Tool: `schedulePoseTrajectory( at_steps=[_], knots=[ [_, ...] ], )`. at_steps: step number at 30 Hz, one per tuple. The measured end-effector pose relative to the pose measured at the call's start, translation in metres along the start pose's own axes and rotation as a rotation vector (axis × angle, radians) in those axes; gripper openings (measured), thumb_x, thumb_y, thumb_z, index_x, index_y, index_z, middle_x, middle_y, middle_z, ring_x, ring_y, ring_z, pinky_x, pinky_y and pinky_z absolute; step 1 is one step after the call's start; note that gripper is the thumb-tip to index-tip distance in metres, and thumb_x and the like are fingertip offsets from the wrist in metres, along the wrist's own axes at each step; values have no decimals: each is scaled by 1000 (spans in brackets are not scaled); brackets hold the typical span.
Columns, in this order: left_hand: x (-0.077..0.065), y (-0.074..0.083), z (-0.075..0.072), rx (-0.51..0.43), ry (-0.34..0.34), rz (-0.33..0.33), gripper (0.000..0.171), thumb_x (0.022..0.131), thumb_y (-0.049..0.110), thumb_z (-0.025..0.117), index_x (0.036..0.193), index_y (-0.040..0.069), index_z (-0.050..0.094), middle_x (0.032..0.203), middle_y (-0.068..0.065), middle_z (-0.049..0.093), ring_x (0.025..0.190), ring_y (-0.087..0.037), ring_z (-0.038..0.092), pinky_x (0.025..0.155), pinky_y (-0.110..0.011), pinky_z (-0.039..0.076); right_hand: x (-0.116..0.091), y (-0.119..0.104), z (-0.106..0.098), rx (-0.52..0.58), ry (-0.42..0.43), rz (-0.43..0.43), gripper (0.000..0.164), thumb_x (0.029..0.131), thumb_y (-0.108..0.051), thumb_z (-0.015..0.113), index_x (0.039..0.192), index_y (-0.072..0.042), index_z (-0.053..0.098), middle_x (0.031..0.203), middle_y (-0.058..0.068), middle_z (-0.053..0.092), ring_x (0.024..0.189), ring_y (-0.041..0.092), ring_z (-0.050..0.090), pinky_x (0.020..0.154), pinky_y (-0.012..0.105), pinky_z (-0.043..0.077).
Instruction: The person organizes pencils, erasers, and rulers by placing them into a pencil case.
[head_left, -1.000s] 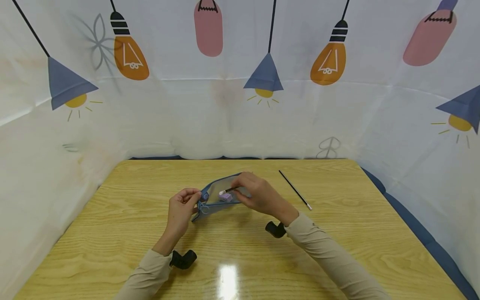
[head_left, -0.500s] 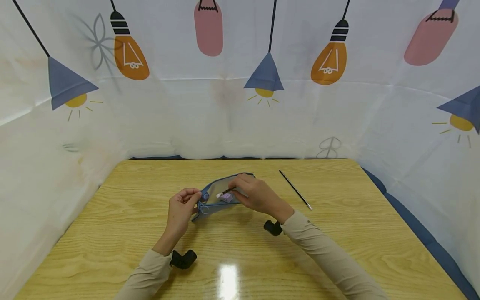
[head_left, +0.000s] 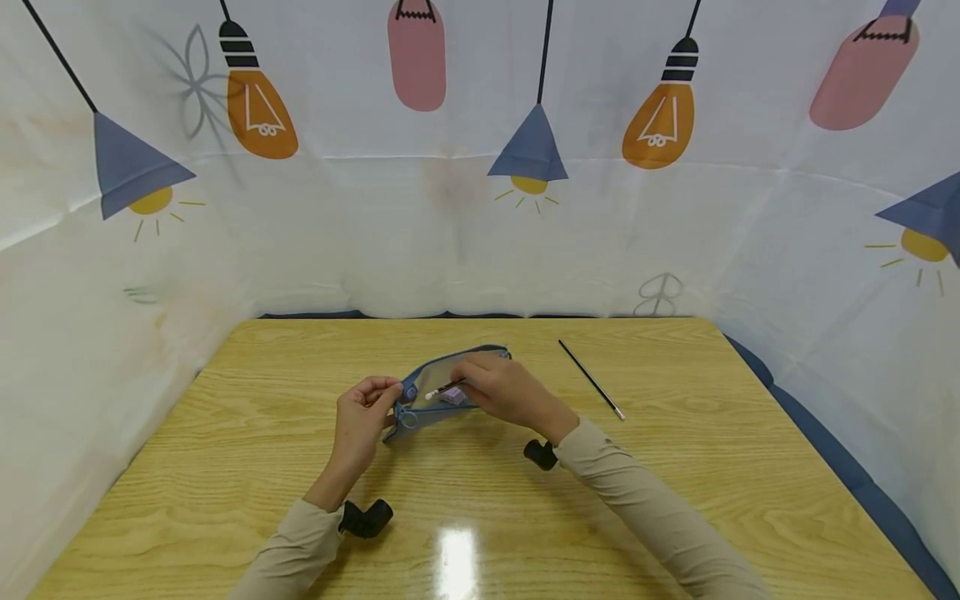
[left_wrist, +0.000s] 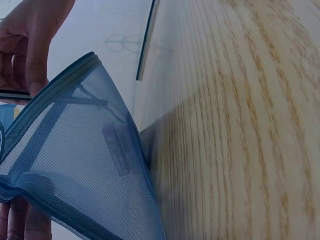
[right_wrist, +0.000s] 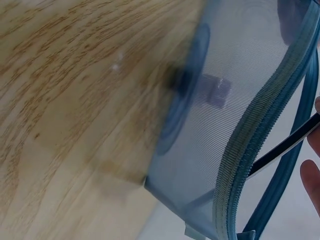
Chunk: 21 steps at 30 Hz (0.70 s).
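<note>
My left hand (head_left: 362, 425) pinches the left end of a blue mesh zipper pouch (head_left: 431, 418), whose zip gapes along the top. Above the opening, my right hand (head_left: 510, 390) grips a black pencil (head_left: 447, 387) between thumb and fingers, its white eraser tip pointing left. From the right wrist, the pencil (right_wrist: 280, 151) slants through the unzipped mouth, its lower part showing through the mesh. A small purple block (head_left: 453, 397) lies inside the pouch; the left wrist view also shows this block (left_wrist: 116, 150) through the mesh.
A second black pencil (head_left: 591, 379) lies slantwise on the wooden table (head_left: 480, 492), right of the pouch. Behind the table hangs a white cloth (head_left: 360, 242) printed with lamps and bulbs. Black wrist fittings (head_left: 367, 518) stick out below both sleeves.
My right hand has shifted left, carrying the pencil, whose white tip now sits further left and slightly lower over the pouch. The left hand and pouch have stayed put.
</note>
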<state>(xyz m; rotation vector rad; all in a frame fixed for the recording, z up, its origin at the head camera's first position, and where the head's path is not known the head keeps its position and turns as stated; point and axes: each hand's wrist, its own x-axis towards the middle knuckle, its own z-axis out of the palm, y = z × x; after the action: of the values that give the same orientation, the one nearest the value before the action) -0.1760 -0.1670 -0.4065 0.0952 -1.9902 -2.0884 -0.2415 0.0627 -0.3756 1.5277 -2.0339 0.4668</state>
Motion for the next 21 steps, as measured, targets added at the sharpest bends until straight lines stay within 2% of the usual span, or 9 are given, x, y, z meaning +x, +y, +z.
schedulePoseTrajectory(
  at_steps=[6, 12, 21],
  knots=[
    [-1, 1, 0, 4, -4, -1, 13, 94, 4, 63, 100, -7, 65, 79, -4, 67, 67, -11, 63, 56, -27, 56, 1, 1, 7, -12, -10, -4, 22, 82, 0, 76, 98, -8, 64, 92, 2, 64, 84, 14, 64, 74, 25, 52],
    [-1, -1, 0, 6, 1, -4, 13, 93, 4, 64, 99, -7, 65, 77, -3, 67, 66, -10, 62, 55, -26, 55, 3, 2, 11, -117, -49, -45, 15, 87, -7, 74, 99, -10, 65, 88, -1, 65, 78, 12, 63, 72, 24, 52],
    [-1, -1, 0, 7, -2, -5, 13, 93, 5, 65, 99, -7, 66, 77, -2, 66, 66, -10, 62, 55, -26, 55, 6, 1, 17, -182, -65, -90, 13, 88, -10, 74, 99, -11, 68, 91, -1, 67, 83, 13, 65, 77, 26, 52]
  ],
)
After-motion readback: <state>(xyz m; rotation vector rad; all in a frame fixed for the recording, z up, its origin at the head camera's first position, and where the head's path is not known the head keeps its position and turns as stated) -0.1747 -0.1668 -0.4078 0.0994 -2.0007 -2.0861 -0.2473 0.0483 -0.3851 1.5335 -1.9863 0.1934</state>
